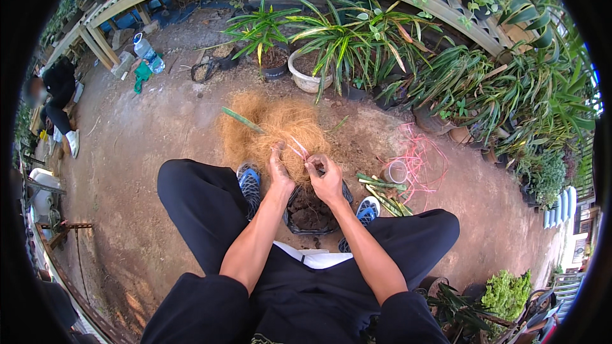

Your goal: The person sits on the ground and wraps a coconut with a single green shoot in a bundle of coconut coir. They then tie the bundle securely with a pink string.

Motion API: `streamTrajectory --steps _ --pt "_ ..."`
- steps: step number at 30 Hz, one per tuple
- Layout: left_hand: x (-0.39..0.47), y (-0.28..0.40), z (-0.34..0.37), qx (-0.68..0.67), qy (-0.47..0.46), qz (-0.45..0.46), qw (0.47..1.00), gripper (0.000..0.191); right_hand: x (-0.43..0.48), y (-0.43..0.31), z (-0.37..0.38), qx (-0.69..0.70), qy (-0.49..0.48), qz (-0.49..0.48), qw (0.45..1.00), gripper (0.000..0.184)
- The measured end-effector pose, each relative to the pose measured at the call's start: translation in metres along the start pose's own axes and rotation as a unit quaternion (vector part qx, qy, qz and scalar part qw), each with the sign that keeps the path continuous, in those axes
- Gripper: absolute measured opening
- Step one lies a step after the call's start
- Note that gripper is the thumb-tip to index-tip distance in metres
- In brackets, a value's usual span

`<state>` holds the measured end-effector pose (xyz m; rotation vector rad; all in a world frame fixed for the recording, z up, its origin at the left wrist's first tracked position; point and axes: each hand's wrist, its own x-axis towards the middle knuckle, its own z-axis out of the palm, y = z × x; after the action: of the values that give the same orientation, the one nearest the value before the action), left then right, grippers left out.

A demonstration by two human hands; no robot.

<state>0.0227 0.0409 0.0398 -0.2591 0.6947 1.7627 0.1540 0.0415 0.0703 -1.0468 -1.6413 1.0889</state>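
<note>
My left hand [278, 168] grips a wad of tan coconut fibre [272, 145] from its near side. A long green leaf cutting [243, 120] sticks out of the wad toward the upper left. My right hand [326, 175] pinches pink plastic string [299, 147] between thumb and fingers, and the string runs across the fibre toward my left hand. Looser coconut fibre [291, 112] lies in a heap on the ground just beyond. Below my hands, between my feet, stands a black plastic bag [313, 231] with dark soil [308, 208] in it; my right wrist partly covers it.
Right of my foot lie cut green leaves [382, 193], a clear plastic cup [396, 172] and tangled pink string [425, 157]. Potted plants [311, 74] line the far side. A water bottle [148, 55] stands at upper left; a person [60, 91] sits at the left edge.
</note>
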Motion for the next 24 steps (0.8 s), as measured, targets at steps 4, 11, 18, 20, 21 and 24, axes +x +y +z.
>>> streamTrajectory --steps 4,11,18,20,21,24 --pt "0.0 0.001 -0.003 0.016 -0.01 0.001 1.0 0.034 0.003 0.006 0.002 0.079 -0.006 0.072 0.994 0.012" --pt "-0.005 -0.003 0.002 0.072 -0.009 0.04 0.997 0.035 0.005 -0.006 -0.006 -0.007 -0.008 0.074 0.997 0.011" --pt "-0.002 -0.003 -0.008 0.031 -0.05 -0.006 0.998 0.032 0.013 -0.017 -0.019 -0.196 -0.012 -0.166 0.966 0.011" --pt "0.001 -0.006 -0.01 0.028 -0.042 0.001 0.999 0.032 0.013 -0.016 -0.019 -0.2 -0.024 -0.173 0.964 0.012" --pt "0.002 -0.006 -0.012 0.028 -0.026 0.007 0.999 0.033 0.013 -0.015 -0.018 -0.208 -0.025 -0.169 0.963 0.013" --pt "0.003 -0.009 -0.013 0.046 -0.002 0.047 0.998 0.037 0.009 -0.012 -0.015 -0.223 -0.013 -0.159 0.962 0.016"
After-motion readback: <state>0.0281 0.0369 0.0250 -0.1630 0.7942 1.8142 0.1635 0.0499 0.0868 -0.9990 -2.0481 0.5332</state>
